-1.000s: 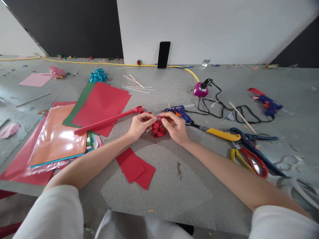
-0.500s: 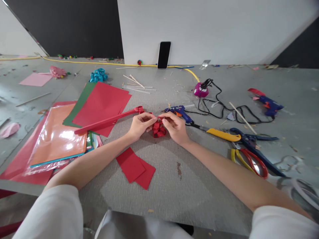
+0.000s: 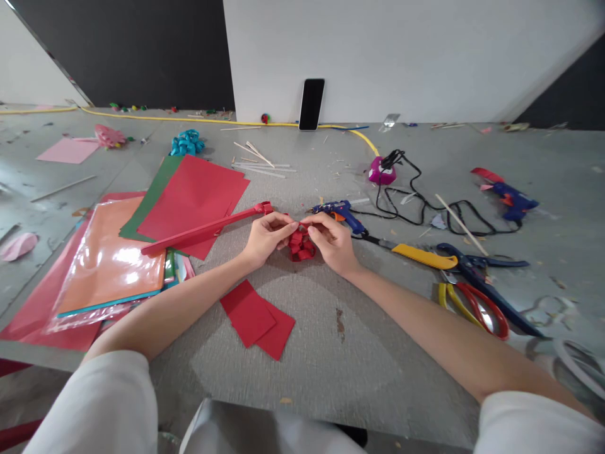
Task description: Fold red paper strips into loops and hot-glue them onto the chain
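My left hand (image 3: 268, 238) and my right hand (image 3: 332, 241) meet above the table, each pinching a part of a looped red paper strip (image 3: 302, 246). Its curls hang just below my fingertips; the exact spot of the pinch is partly hidden by my thumbs. Left of my hands, a long red paper strip (image 3: 203, 231) with a curled end lies over red sheets (image 3: 193, 195). Two small red paper pieces (image 3: 258, 321) overlap on the table in front of me. A blue glue gun (image 3: 347, 215) rests just beyond my right hand.
Plastic-wrapped orange paper (image 3: 113, 252) lies at left. On the right are a yellow-handled cutter (image 3: 423, 255), scissors (image 3: 479, 309) and dark blue pliers-like tool (image 3: 491, 290). A black cord (image 3: 416, 217) runs from a purple socket block (image 3: 380, 171). A phone (image 3: 311, 104) leans on the wall.
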Tool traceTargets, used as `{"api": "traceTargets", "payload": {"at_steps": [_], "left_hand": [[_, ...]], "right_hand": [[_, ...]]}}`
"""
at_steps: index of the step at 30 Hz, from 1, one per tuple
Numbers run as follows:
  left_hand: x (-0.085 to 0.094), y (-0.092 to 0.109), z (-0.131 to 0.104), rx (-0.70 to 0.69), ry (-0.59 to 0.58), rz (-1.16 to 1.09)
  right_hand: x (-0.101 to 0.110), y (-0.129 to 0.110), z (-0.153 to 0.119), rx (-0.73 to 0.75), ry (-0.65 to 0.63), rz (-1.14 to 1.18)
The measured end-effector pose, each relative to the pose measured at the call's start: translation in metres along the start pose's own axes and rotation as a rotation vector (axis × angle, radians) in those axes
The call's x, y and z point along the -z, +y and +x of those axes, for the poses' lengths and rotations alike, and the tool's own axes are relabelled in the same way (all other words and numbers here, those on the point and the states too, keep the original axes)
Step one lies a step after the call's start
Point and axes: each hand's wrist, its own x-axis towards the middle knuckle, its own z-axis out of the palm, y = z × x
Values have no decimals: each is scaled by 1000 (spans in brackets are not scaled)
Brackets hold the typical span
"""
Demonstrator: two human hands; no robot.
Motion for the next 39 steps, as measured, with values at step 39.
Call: {"api": "traceTargets", "payload": {"at_steps": [39], "left_hand": [[-1, 0, -1, 2, -1, 20]], "right_hand": [[-5, -2, -3, 105, 35, -106]]}}
